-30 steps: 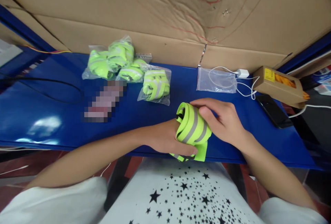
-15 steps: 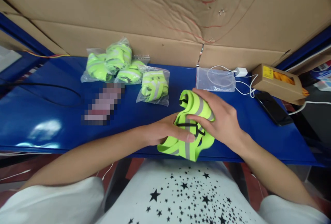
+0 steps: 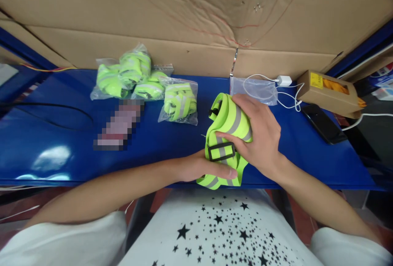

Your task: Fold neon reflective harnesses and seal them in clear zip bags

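Note:
A neon-yellow reflective strap (image 3: 235,122) with grey stripes is partly rolled up between my hands, just above the table's front edge. My right hand (image 3: 260,131) is wrapped round the rolled part, its thumb pressed across the front. Lower down, my left hand (image 3: 208,167) grips the looser folds with its thumb on top; its other fingers are hidden behind the strap. A black buckle (image 3: 221,151) shows on the strap between my two thumbs. Farther back, a clear bag with a rolled strap (image 3: 181,101) lies on the blue table (image 3: 166,143).
Several more bagged straps (image 3: 135,69) are heaped at the back left. A flat clear plastic bag (image 3: 254,91) lies behind my right hand, with a white charger (image 3: 284,80) and its cable. A black phone (image 3: 324,123) and a cardboard box (image 3: 331,98) sit at the right.
The rolled part has come up slightly and looks thicker. The loose folds below are drawn in closer, and the buckle now lies flat facing me. Both hands keep hold.

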`<state>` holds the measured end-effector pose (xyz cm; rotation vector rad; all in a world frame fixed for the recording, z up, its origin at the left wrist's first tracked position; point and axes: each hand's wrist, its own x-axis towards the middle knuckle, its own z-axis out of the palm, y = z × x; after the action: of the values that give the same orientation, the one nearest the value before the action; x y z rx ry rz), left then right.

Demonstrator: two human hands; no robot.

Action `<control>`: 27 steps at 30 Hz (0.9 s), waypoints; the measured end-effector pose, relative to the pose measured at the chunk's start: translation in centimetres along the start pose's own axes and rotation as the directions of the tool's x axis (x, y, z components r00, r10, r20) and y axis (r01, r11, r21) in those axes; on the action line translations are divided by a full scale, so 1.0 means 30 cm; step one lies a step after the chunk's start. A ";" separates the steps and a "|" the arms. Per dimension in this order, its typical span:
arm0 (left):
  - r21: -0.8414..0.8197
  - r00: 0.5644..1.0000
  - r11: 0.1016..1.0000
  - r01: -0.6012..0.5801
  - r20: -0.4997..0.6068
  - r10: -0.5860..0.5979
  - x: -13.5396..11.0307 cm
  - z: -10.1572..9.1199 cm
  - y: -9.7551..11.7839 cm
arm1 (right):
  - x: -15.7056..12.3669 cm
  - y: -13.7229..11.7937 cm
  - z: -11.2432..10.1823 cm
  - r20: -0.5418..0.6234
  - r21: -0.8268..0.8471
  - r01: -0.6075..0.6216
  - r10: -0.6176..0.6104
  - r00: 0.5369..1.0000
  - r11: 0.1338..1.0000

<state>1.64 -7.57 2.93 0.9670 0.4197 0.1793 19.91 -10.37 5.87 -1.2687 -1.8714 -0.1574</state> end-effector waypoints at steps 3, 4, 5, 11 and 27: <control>-0.047 0.999 0.998 -0.036 0.005 0.037 0.008 -0.006 0.011 | 0.010 0.011 -0.002 -0.009 0.038 -0.023 0.023 1.000 0.999; -0.034 0.999 0.998 -0.043 0.003 0.043 0.011 -0.010 0.019 | 0.014 0.016 -0.006 -0.010 0.055 -0.028 0.029 1.000 0.998; -0.004 0.999 0.999 -0.047 -0.005 0.047 0.012 -0.016 0.028 | 0.017 0.019 -0.012 -0.009 0.071 -0.034 0.035 0.999 0.997; 0.266 0.998 0.962 -0.062 0.040 0.053 0.002 -0.067 0.072 | 0.035 0.014 -0.060 0.206 0.311 -0.372 0.320 0.925 0.875; 0.792 0.969 0.569 -0.221 0.111 0.222 -0.012 -0.110 0.129 | 0.042 0.061 -0.029 0.670 0.577 -0.807 0.489 0.558 0.130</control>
<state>0.06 -3.01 4.59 1.9400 0.3752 0.2237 21.73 -9.06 6.70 -1.2391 -1.0421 1.4470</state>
